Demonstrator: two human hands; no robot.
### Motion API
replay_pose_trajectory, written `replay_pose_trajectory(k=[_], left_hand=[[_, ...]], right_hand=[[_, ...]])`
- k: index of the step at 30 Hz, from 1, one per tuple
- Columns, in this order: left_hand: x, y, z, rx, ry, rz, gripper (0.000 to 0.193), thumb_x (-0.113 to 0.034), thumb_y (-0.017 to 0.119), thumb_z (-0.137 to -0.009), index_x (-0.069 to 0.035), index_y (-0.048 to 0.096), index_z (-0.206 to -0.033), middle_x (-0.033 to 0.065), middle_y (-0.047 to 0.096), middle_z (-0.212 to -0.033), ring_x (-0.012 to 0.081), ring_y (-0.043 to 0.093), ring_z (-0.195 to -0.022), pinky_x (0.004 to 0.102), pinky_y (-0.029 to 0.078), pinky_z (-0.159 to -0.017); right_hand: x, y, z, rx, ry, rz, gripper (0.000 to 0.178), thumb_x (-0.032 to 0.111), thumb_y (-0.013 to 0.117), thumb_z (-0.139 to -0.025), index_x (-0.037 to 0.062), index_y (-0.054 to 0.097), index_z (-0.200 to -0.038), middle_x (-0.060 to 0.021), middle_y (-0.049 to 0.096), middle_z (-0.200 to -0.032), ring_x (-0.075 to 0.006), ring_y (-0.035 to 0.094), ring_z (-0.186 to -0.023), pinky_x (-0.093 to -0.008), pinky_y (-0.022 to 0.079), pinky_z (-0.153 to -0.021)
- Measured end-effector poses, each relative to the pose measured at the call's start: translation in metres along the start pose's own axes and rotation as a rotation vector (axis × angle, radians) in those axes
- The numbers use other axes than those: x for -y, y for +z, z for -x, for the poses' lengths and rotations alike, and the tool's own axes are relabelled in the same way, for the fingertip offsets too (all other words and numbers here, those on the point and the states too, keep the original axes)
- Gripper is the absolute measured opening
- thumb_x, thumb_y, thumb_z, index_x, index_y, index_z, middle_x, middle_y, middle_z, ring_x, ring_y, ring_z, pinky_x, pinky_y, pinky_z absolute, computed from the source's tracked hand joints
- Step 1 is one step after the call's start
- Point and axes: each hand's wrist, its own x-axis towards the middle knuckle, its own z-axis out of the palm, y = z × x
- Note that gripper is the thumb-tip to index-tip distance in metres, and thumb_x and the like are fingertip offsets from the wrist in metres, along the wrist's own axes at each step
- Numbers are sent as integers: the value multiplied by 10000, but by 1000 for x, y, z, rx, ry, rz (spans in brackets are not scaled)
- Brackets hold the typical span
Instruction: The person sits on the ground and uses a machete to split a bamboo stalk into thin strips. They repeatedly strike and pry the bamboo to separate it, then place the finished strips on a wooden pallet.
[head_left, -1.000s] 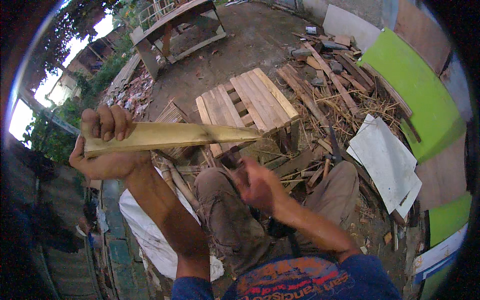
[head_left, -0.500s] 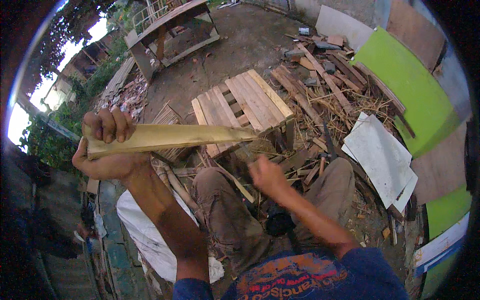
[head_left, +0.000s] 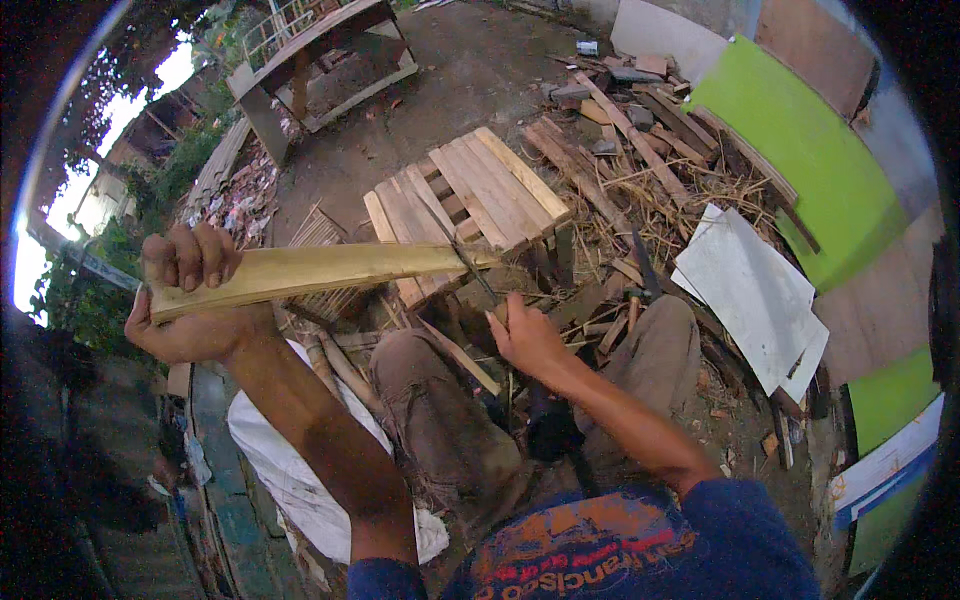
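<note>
My left hand (head_left: 195, 290) is closed round the wide end of a pale yellow wooden plank (head_left: 335, 272). The plank stretches sideways to the right over my knees and narrows toward its far tip. In my right hand (head_left: 530, 342), closed in a fist, is a long, thin-bladed knife (head_left: 468, 262); its handle is hidden by the fingers. The dark blade slants up and left across the plank near its narrow end. Whether the edge bites into the wood, I cannot tell. Just beyond the plank stands a low slatted wooden table (head_left: 490, 195).
Scrap wood and dry sticks (head_left: 640, 170) lie heaped at the right, beside white sheets (head_left: 752, 295) and a leaning green panel (head_left: 800, 150). A white sack (head_left: 290, 470) sits by my left leg. A larger wooden bench (head_left: 325, 60) stands at the far left.
The knife, blurred and lower before, now lies visibly across the plank's narrow end. Both hands and the plank appear slightly farther left, as does the whole scene.
</note>
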Motion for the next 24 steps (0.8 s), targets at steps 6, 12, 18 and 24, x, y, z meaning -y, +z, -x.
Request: replay_pose_trajectory(k=[6,12,18,24], left_hand=[[3,18,-1,-18,-64,16,274,-386,462,-797,-125,387,-761,15,338,-655,138,325,-576,279,299,-545],[4,28,-9,28,-40,-45,271,-380,474,-798,-124,389,-771,18,363,-664,138,338,-595,275,304,-544],[6,10,-17,49,-55,-48,272,-375,495,-791,-125,391,-768,19,367,-664,135,338,-593,276,307,-546],[2,16,-20,-10,-20,-138,272,-371,506,-780,-124,393,-767,20,361,-662,137,339,-586,286,289,-554]], right_hand=[[-5,9,-1,-41,39,-66,371,297,557,-960,-46,460,-1064,-315,634,-774,-516,623,-752,-578,501,-665],[5,13,-9,-31,30,-106,374,312,564,-959,-30,476,-1083,-306,640,-769,-511,628,-738,-586,498,-643],[-20,16,-21,103,134,-440,374,326,593,-958,-23,522,-1074,-271,654,-758,-472,644,-720,-529,494,-604],[66,-6,-2,-106,-345,-277,375,270,624,-939,-20,493,-1138,-245,663,-764,-456,658,-753,-498,526,-651]])
